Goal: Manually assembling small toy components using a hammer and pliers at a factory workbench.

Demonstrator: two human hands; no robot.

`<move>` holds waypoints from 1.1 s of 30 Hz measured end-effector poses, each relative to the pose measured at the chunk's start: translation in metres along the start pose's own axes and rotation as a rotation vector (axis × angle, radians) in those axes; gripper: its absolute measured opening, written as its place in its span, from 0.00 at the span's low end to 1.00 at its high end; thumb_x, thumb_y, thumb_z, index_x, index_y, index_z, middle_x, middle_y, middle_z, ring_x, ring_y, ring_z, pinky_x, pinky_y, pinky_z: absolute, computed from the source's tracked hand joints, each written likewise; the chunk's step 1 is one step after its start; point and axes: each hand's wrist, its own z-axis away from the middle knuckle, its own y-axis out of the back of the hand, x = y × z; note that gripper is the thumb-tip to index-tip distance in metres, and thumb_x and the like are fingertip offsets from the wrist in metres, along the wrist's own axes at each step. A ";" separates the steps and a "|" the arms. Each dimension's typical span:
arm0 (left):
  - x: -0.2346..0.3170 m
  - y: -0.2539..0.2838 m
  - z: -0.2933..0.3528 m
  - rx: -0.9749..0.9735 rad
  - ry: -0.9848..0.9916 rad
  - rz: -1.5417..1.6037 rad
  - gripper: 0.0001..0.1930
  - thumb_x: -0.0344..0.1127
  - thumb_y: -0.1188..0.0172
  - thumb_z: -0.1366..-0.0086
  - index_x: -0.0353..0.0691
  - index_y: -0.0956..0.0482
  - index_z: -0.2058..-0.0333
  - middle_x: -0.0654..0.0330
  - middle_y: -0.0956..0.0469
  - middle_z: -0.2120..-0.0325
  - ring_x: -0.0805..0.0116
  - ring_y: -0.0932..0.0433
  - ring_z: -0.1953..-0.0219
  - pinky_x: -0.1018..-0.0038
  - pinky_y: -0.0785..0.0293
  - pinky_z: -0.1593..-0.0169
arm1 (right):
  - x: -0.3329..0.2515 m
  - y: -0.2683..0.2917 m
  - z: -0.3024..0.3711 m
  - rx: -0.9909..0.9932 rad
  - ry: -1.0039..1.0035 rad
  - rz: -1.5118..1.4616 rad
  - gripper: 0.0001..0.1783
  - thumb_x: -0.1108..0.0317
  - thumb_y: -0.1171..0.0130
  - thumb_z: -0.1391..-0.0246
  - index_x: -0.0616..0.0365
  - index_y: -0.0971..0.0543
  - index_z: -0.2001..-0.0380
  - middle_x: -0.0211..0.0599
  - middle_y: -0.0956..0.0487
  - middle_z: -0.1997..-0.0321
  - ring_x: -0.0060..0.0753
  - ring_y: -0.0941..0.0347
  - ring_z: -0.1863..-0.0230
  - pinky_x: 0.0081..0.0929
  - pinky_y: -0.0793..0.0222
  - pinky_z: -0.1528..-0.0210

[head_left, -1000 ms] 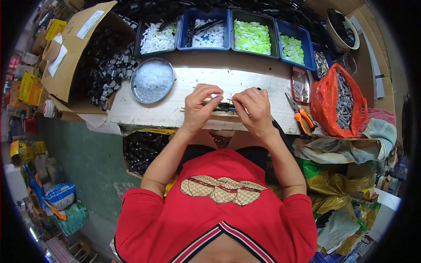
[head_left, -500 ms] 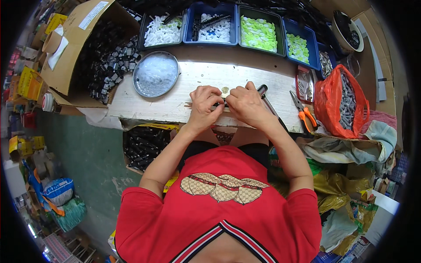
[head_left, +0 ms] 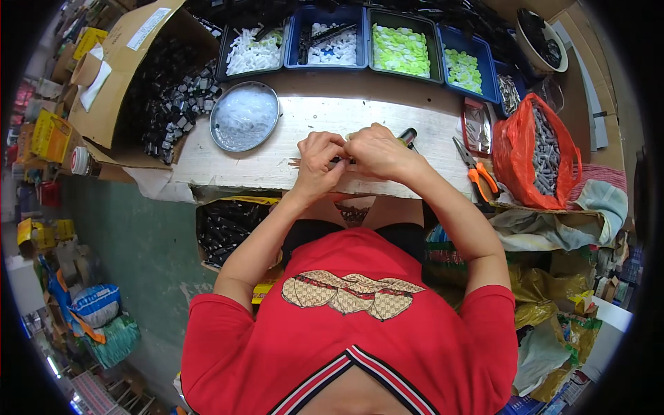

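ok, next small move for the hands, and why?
I'd probably hold the left hand steady and ease the right hand back slightly: the two hands crowd together at a dark piece and hide much of it.

Right fingers [head_left: 358, 147] nearer left fingers [head_left: 328, 145].

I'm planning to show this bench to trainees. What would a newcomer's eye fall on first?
Probably the bright red shirt filling the lower middle, with the left hand and right hand close together above it in the picture, at a small dark piece. Next, likely the red plastic bag of grey pieces at the right, and the yellow-green pieces in two trays along the back.
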 end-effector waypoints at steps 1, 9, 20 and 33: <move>0.001 0.000 -0.001 -0.003 0.004 -0.010 0.06 0.29 0.42 0.57 0.42 0.26 0.76 0.66 0.29 0.68 0.68 0.34 0.60 0.70 0.47 0.55 | 0.004 -0.004 0.001 0.009 -0.003 0.001 0.06 0.68 0.46 0.60 0.57 0.24 0.76 0.42 0.26 0.76 0.45 0.28 0.71 0.38 0.36 0.67; 0.006 0.002 -0.003 -0.023 0.042 -0.107 0.08 0.35 0.39 0.55 0.45 0.24 0.72 0.65 0.28 0.68 0.67 0.35 0.60 0.71 0.47 0.56 | 0.075 0.042 0.105 0.747 -0.308 -0.179 0.07 0.75 0.47 0.52 0.62 0.25 0.68 0.36 0.25 0.70 0.30 0.29 0.66 0.23 0.34 0.64; 0.003 0.001 -0.007 -0.108 -0.062 -0.218 0.08 0.37 0.36 0.56 0.50 0.21 0.72 0.67 0.31 0.68 0.66 0.36 0.60 0.67 0.47 0.57 | 0.194 0.039 0.295 0.530 -1.087 0.348 0.18 0.63 0.49 0.52 0.51 0.28 0.55 0.40 0.29 0.55 0.45 0.33 0.53 0.43 0.37 0.55; -0.131 0.101 -0.187 -0.074 0.693 -0.635 0.16 0.46 0.37 0.55 0.41 0.19 0.71 0.52 0.22 0.73 0.56 0.23 0.67 0.66 0.29 0.61 | 0.187 0.039 0.267 0.529 -0.980 0.303 0.12 0.66 0.50 0.53 0.61 0.26 0.66 0.48 0.29 0.66 0.52 0.32 0.62 0.39 0.37 0.60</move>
